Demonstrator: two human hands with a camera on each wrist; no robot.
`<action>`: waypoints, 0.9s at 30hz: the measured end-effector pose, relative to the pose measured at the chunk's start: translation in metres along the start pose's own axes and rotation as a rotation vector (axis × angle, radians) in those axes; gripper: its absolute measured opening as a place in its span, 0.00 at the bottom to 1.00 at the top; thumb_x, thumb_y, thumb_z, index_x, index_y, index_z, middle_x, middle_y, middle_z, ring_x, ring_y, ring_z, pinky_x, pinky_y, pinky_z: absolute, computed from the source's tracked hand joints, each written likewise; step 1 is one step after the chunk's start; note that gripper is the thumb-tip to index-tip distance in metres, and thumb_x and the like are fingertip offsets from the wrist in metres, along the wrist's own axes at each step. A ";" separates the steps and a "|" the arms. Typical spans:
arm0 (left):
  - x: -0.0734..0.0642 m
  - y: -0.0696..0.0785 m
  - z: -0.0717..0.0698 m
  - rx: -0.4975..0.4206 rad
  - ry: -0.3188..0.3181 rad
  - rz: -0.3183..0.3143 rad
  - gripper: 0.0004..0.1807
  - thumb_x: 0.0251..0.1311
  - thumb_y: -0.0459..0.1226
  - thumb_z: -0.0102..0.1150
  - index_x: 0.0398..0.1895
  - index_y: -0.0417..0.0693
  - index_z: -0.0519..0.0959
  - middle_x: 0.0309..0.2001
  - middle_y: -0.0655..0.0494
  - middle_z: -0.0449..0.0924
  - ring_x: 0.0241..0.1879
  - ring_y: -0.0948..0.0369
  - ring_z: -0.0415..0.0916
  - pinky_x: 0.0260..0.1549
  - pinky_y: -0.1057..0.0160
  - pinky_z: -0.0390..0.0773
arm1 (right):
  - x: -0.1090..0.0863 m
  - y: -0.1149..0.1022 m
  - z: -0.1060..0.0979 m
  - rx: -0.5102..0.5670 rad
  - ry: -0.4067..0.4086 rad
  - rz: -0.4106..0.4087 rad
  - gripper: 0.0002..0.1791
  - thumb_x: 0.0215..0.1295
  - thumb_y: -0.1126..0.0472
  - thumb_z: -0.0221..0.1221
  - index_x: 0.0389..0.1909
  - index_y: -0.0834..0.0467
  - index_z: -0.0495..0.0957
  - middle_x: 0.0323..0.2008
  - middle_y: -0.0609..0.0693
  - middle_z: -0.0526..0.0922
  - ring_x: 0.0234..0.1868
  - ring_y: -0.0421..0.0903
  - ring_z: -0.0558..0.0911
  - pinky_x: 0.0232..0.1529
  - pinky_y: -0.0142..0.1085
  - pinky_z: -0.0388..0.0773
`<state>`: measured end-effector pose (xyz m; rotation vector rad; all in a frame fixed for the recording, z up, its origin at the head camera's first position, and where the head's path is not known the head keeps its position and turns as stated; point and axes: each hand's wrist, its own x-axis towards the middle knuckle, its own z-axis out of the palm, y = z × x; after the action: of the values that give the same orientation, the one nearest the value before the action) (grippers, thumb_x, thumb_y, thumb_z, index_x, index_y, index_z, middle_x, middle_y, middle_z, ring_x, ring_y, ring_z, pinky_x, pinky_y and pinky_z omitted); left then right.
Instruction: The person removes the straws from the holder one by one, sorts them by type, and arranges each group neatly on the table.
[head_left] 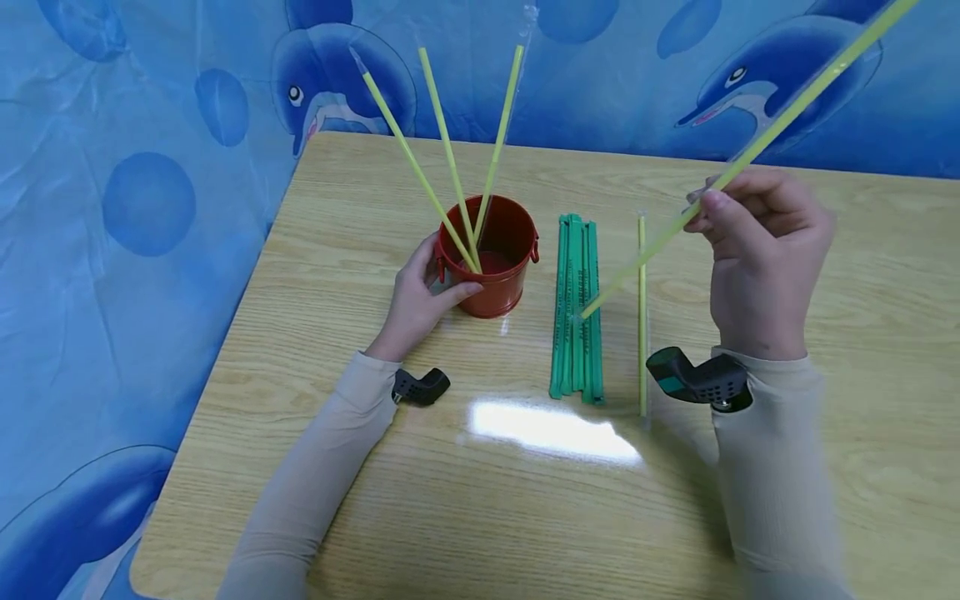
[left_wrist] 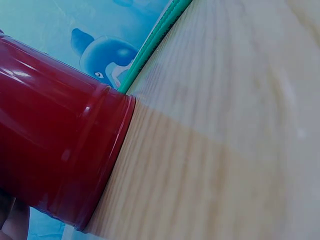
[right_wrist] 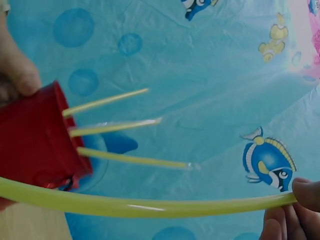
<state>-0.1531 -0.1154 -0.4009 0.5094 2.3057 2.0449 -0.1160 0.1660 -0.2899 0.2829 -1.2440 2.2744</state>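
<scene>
My left hand (head_left: 416, 302) grips the side of a small red bucket (head_left: 495, 293), thumb just below the rim and the other fingers behind it. Three yellow straws (head_left: 446, 133) in clear wrappers stand in the bucket, leaning apart. Between thumb and fingers, my right hand (head_left: 767, 246) pinches another wrapped yellow straw (head_left: 787, 117), held up at a slant over the table. Its lower end overlaps a row of green sticks (head_left: 576, 308) in the head view. The right wrist view shows this straw (right_wrist: 150, 207) crossing in front of the bucket (right_wrist: 30, 140).
One more yellow straw (head_left: 642, 317) lies on the wooden table (head_left: 450, 500), right of the green sticks. A blue dolphin-print cloth (head_left: 150, 200) hangs behind the table and down its left side. Light glares off the tabletop near the middle.
</scene>
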 end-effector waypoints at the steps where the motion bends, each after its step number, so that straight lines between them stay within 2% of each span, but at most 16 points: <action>1: 0.000 0.000 0.000 0.003 -0.002 -0.002 0.41 0.52 0.26 0.66 0.69 0.38 0.58 0.66 0.46 0.63 0.65 0.56 0.61 0.63 0.63 0.63 | -0.001 -0.001 -0.004 -0.017 -0.007 0.015 0.09 0.50 0.81 0.62 0.29 0.83 0.73 0.24 0.65 0.80 0.22 0.52 0.77 0.30 0.38 0.80; 6: -0.001 -0.002 0.000 0.021 -0.002 0.000 0.40 0.53 0.28 0.66 0.69 0.39 0.59 0.65 0.47 0.65 0.64 0.58 0.62 0.62 0.63 0.63 | -0.008 -0.005 -0.028 -0.110 -0.054 0.142 0.06 0.53 0.82 0.59 0.31 0.83 0.74 0.25 0.63 0.82 0.23 0.51 0.79 0.32 0.36 0.81; 10: -0.001 -0.003 0.000 0.020 0.002 0.022 0.39 0.53 0.29 0.66 0.69 0.39 0.60 0.64 0.47 0.65 0.64 0.58 0.63 0.62 0.62 0.64 | -0.012 -0.008 -0.048 -0.220 -0.094 0.263 0.06 0.55 0.79 0.60 0.33 0.80 0.76 0.27 0.61 0.83 0.25 0.49 0.80 0.34 0.33 0.81; 14: -0.001 -0.003 0.000 0.024 0.004 0.033 0.39 0.53 0.29 0.66 0.68 0.39 0.60 0.64 0.47 0.65 0.63 0.59 0.63 0.62 0.62 0.64 | -0.016 -0.009 -0.065 -0.284 -0.126 0.361 0.05 0.57 0.78 0.59 0.35 0.76 0.78 0.28 0.58 0.84 0.26 0.47 0.80 0.33 0.31 0.81; 20: -0.001 -0.002 -0.001 0.026 0.006 0.029 0.39 0.53 0.29 0.66 0.68 0.40 0.60 0.64 0.47 0.66 0.63 0.59 0.63 0.62 0.63 0.64 | -0.018 -0.007 -0.082 -0.333 -0.159 0.445 0.05 0.60 0.76 0.57 0.37 0.73 0.79 0.30 0.56 0.84 0.28 0.46 0.81 0.32 0.30 0.80; 27: 0.000 -0.001 0.000 0.017 0.000 -0.008 0.40 0.52 0.25 0.65 0.69 0.37 0.58 0.65 0.43 0.64 0.64 0.55 0.62 0.63 0.62 0.63 | -0.017 -0.001 -0.093 -0.456 -0.141 0.546 0.04 0.60 0.71 0.61 0.35 0.68 0.81 0.30 0.53 0.84 0.27 0.44 0.81 0.31 0.29 0.80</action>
<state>-0.1535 -0.1154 -0.4016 0.5006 2.3233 2.0237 -0.0953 0.2374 -0.3475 -0.0803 -2.0681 2.3274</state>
